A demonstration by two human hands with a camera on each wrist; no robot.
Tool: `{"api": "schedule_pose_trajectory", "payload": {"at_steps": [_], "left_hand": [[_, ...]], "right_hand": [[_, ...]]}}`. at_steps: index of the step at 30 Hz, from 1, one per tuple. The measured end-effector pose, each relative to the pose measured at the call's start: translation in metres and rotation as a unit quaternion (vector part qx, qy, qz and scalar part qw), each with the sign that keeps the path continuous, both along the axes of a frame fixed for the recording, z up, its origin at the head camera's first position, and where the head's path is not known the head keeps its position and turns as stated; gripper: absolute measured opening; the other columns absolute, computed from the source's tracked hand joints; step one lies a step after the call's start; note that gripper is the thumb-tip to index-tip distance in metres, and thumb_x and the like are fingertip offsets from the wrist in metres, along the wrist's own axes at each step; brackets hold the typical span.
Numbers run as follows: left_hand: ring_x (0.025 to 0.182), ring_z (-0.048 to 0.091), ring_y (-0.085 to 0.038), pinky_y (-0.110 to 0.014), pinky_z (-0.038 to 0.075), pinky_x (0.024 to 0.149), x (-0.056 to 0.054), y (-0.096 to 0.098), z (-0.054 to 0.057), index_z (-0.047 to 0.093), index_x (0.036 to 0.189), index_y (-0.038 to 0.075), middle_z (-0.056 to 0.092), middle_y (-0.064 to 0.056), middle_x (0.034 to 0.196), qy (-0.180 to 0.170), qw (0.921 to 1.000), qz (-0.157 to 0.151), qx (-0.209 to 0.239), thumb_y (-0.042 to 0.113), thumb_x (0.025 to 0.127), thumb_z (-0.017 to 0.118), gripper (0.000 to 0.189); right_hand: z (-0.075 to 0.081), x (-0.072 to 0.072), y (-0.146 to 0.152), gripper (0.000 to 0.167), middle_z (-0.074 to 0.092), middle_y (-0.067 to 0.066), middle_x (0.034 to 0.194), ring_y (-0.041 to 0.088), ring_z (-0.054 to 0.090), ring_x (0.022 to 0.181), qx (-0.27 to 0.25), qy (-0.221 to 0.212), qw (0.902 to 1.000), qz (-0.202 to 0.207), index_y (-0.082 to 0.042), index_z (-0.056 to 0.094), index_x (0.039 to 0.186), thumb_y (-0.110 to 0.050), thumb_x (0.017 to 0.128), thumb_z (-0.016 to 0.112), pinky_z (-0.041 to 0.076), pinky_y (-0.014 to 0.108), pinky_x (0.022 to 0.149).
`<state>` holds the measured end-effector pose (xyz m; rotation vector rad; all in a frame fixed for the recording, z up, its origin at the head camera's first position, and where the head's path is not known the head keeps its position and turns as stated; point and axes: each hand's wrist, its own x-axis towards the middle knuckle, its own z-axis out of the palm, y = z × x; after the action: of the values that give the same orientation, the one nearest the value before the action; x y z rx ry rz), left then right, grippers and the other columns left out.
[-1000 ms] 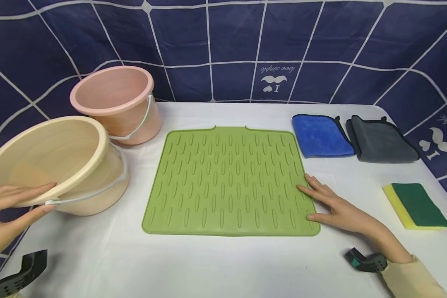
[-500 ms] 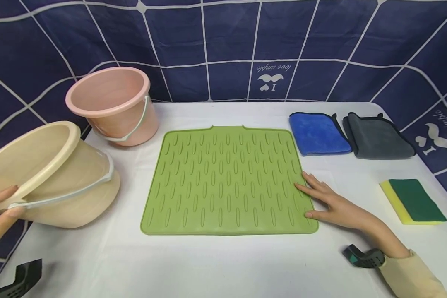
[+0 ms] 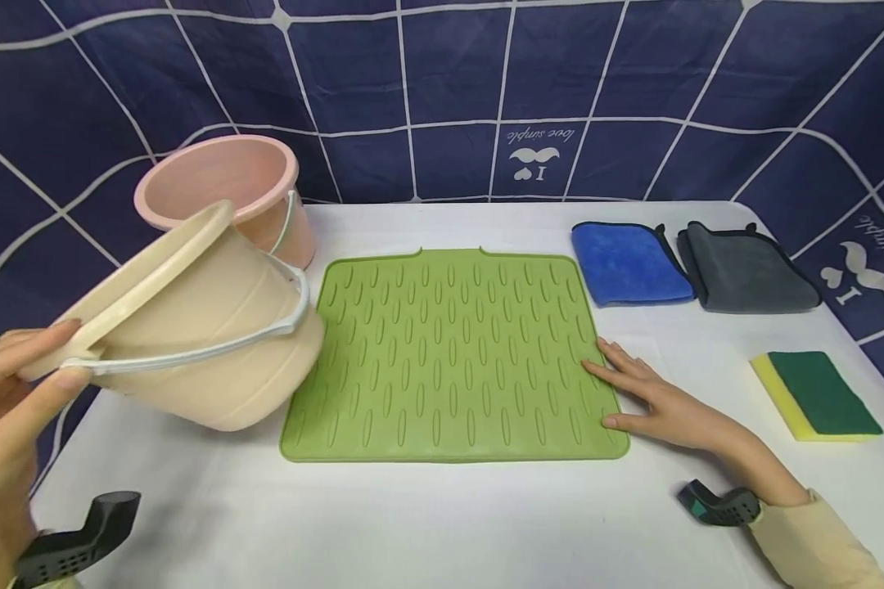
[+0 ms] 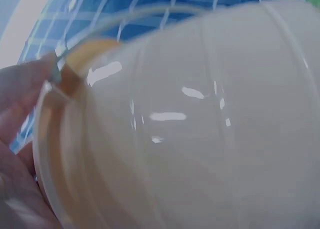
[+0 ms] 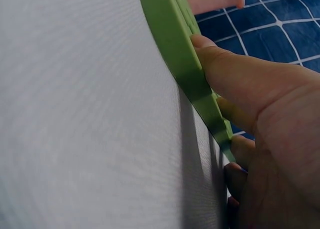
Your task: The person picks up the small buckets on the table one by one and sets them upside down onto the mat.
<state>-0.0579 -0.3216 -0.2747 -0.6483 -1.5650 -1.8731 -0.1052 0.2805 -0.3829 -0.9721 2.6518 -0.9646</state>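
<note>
- The left hand [image 3: 7, 421] pinches the cream bucket [image 3: 221, 327] at its rim, thumb and fingers closed on either side beside the handle's end.
- The right hand [image 3: 644, 401] is relaxed and spread, thumb and fingertips resting on the right edge of the green mat [image 3: 453, 360], gripping nothing.
- The cream bucket is over the left part of the white worktop [image 3: 442, 523], tipped well over, mouth to the left and base to the right; it hides a bit of the mat's left edge. Its plastic is smooth and glossy, with faint ridges around the wall, a thick rim and a pale handle [image 3: 199, 354] lying across its side.
- The mat lies flat, covered in raised oval ribs.
- A yellow-and-green sponge [image 3: 818, 393] sits at the far right.
- Behind, folded blue [image 3: 629, 263] and grey cloths [image 3: 751, 270] lie side by side.
- The pink bucket [image 3: 300, 237] stands upright, partly hidden behind the cream one.
</note>
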Motion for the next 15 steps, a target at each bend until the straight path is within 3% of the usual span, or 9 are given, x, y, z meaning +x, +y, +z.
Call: {"api": "schedule_pose_trajectory", "payload": {"at_steps": [4,7,10,15], "left_hand": [[0.096,0.057,-0.032,-0.029,0.046,0.084,-0.006,0.047,0.023,0.045,0.107,-0.032,0.060,-0.033,0.103,-0.068,0.9960,-0.049,0.029,-0.034,0.070,0.056,0.039],[0.097,0.055,-0.032,-0.030,0.044,0.084,-0.016,0.078,0.035,0.046,0.109,-0.030,0.060,-0.032,0.104,-0.104,0.9903,-0.093,0.002,-0.034,0.072,0.052,0.037],[0.102,0.053,-0.030,-0.030,0.042,0.086,-0.029,0.104,0.038,0.053,0.110,-0.024,0.062,-0.026,0.108,-0.125,0.9826,-0.127,-0.053,-0.029,0.075,0.055,0.036],[0.113,0.049,-0.026,-0.028,0.039,0.092,-0.047,0.138,0.035,0.063,0.115,-0.007,0.062,-0.013,0.116,-0.176,0.9625,-0.168,-0.121,-0.018,0.082,0.059,0.035]], "right_hand": [[0.000,0.001,0.001,0.070,0.011,0.018,0.153,0.040,0.005,0.137,-0.002,0.002,1.0000,0.001,-0.013,0.036,0.145,-0.022,0.085,0.070,-0.002,0.026,0.108],[0.000,0.001,0.002,0.070,0.011,0.019,0.153,0.040,0.004,0.137,-0.002,0.003,1.0000,0.002,-0.013,0.036,0.145,-0.022,0.085,0.070,-0.001,0.028,0.108],[-0.001,0.001,0.002,0.070,0.011,0.019,0.153,0.039,0.004,0.137,-0.001,0.007,1.0000,0.004,-0.013,0.036,0.145,-0.022,0.085,0.070,-0.001,0.030,0.109],[-0.002,0.000,0.001,0.069,0.010,0.019,0.153,0.038,0.004,0.138,0.002,0.005,1.0000,0.004,-0.011,0.036,0.145,-0.023,0.085,0.070,-0.002,0.028,0.109]]}}
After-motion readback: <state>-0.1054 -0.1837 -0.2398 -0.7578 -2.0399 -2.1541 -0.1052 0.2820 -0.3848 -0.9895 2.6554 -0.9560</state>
